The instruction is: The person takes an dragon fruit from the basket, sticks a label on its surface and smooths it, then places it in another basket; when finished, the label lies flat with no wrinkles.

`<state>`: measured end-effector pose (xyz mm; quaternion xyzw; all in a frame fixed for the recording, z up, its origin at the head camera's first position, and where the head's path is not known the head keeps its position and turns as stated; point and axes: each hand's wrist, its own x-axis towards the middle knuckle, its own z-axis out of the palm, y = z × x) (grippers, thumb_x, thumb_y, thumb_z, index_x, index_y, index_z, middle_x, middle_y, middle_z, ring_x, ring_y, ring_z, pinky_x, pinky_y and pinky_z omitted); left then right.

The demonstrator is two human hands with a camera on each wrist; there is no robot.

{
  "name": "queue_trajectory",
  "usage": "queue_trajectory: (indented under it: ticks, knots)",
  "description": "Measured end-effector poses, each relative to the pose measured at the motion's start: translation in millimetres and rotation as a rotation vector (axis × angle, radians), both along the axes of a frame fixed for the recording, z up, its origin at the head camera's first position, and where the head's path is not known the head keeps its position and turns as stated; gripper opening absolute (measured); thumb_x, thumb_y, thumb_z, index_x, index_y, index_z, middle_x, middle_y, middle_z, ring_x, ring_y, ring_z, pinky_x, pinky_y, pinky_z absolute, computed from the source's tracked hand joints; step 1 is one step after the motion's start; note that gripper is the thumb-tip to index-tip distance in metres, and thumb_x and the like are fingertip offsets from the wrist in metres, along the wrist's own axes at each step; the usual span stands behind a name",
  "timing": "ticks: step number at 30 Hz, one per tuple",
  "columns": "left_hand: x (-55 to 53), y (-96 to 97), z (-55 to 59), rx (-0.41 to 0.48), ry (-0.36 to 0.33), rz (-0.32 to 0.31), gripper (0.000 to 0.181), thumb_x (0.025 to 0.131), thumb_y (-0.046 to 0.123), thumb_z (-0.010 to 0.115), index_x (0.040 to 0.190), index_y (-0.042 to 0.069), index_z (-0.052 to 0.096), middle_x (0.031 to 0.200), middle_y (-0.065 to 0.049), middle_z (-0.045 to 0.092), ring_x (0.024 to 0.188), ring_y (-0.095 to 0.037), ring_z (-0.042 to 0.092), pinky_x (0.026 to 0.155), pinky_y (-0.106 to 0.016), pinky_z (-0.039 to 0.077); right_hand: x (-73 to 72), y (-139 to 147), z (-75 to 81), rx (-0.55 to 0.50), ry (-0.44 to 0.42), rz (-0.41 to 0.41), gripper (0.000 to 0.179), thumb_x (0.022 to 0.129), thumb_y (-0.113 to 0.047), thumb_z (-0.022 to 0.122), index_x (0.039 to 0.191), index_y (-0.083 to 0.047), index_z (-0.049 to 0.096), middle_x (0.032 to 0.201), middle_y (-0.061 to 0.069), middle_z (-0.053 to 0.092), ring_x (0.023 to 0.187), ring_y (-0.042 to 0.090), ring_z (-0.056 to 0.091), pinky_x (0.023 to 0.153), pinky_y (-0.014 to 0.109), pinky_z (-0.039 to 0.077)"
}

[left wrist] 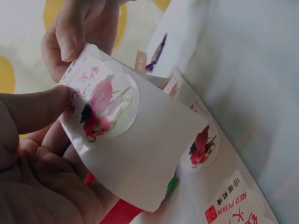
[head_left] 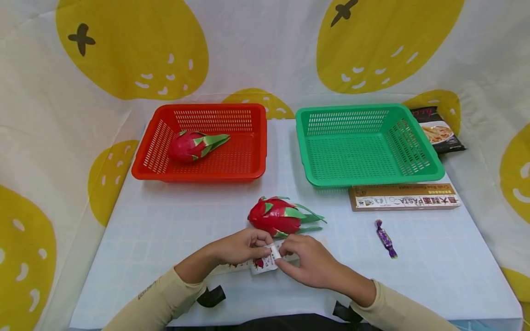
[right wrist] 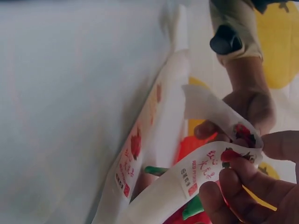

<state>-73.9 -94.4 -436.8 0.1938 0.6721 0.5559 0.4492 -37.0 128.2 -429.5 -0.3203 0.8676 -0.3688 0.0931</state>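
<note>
A strip of white sticker paper (head_left: 263, 264) printed with red pitaya labels is held between both hands, just in front of a red dragon fruit (head_left: 276, 216). In the left wrist view, the left hand (head_left: 244, 246) pinches one edge of the strip, with a label (left wrist: 105, 105) facing up near the thumb. The right hand (head_left: 312, 262) pinches the strip at a fold; the right wrist view shows the paper (right wrist: 180, 189) bent sharply at those fingertips. More of the strip (left wrist: 224, 163) trails off behind. Whether a label has come off its backing, I cannot tell.
A red basket (head_left: 203, 176) at back left holds another dragon fruit (head_left: 188, 148). Right of it stands a green basket (head_left: 372, 180), with a pasta box (head_left: 407, 202) in front and a black food packet (head_left: 449, 145) behind its right side. A purple wrapped candy (head_left: 386, 239) lies at right.
</note>
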Motion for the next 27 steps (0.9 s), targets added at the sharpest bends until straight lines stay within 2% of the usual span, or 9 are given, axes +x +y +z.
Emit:
queue_trajectory:
  ticks: [5, 12, 15, 19, 23, 25, 27]
  knots:
    - [-0.5, -0.4, -0.3, 0.012, -0.001, -0.005, 0.014, 0.094, 0.013, 0.057, 0.103, 0.002, 0.059, 0.088, -0.013, 0.069, 0.070, -0.017, 0.056, 0.061, -0.019, 0.046, -0.4, 1, 0.5, -0.007, -0.043, 0.020, 0.004, 0.087, -0.025, 0.066, 0.085, -0.022, 0.065, 0.082, -0.014, 0.059, 0.078, 0.008, 0.058, 0.071, 0.027, 0.052]
    - [1.3, -6.3, -3.9, -0.018, 0.020, -0.059, 0.013, 0.094, 0.012, 0.056, 0.102, 0.003, 0.061, 0.081, -0.007, 0.064, 0.067, -0.015, 0.052, 0.060, -0.019, 0.046, -2.1, 8, 0.8, 0.013, -0.081, 0.013, 0.006, 0.088, -0.016, 0.064, 0.089, -0.018, 0.069, 0.084, -0.013, 0.061, 0.078, -0.001, 0.054, 0.070, 0.025, 0.053]
    - [4.0, -14.1, -6.5, -0.105, 0.064, -0.067, 0.011, 0.094, 0.013, 0.057, 0.099, 0.007, 0.064, 0.080, -0.002, 0.064, 0.068, -0.012, 0.055, 0.064, -0.022, 0.050, -3.3, 17, 2.2, 0.021, -0.105, -0.009, 0.006, 0.087, -0.014, 0.065, 0.087, -0.017, 0.070, 0.080, -0.013, 0.060, 0.073, 0.000, 0.053, 0.065, 0.023, 0.052]
    - [7.3, -26.8, -10.6, -0.268, 0.165, -0.055, 0.008, 0.091, 0.013, 0.059, 0.092, 0.012, 0.067, 0.073, 0.000, 0.063, 0.062, -0.012, 0.057, 0.060, -0.024, 0.051, -6.3, 32, 3.9, 0.004, -0.165, -0.023, 0.008, 0.087, -0.012, 0.064, 0.085, -0.015, 0.071, 0.069, -0.014, 0.057, 0.062, 0.000, 0.049, 0.056, 0.020, 0.047]
    - [10.7, -34.5, -16.0, -0.390, 0.265, -0.033, 0.008, 0.089, 0.012, 0.061, 0.091, 0.009, 0.069, 0.067, -0.001, 0.060, 0.056, -0.012, 0.054, 0.055, -0.025, 0.048, -8.7, 45, 6.3, -0.040, -0.211, -0.002, 0.010, 0.089, -0.010, 0.062, 0.091, -0.011, 0.072, 0.067, -0.012, 0.060, 0.056, -0.003, 0.049, 0.052, 0.019, 0.047]
    - [12.6, -35.7, -17.3, -0.448, 0.298, -0.024, 0.014, 0.088, 0.011, 0.063, 0.098, 0.005, 0.070, 0.076, -0.001, 0.063, 0.062, -0.012, 0.054, 0.058, -0.026, 0.049, -9.4, 48, 7.6, -0.075, -0.178, 0.024, 0.012, 0.089, -0.008, 0.062, 0.095, -0.010, 0.072, 0.071, -0.012, 0.064, 0.058, -0.004, 0.052, 0.053, 0.019, 0.049]
    - [14.4, -36.2, -15.2, -0.493, 0.339, -0.023, 0.025, 0.086, 0.013, 0.066, 0.109, 0.002, 0.068, 0.089, -0.003, 0.066, 0.071, -0.014, 0.055, 0.064, -0.028, 0.049, -9.7, 48, 8.3, -0.120, -0.095, 0.040, 0.013, 0.088, -0.007, 0.063, 0.097, -0.010, 0.072, 0.076, -0.011, 0.067, 0.062, -0.004, 0.055, 0.055, 0.020, 0.051]
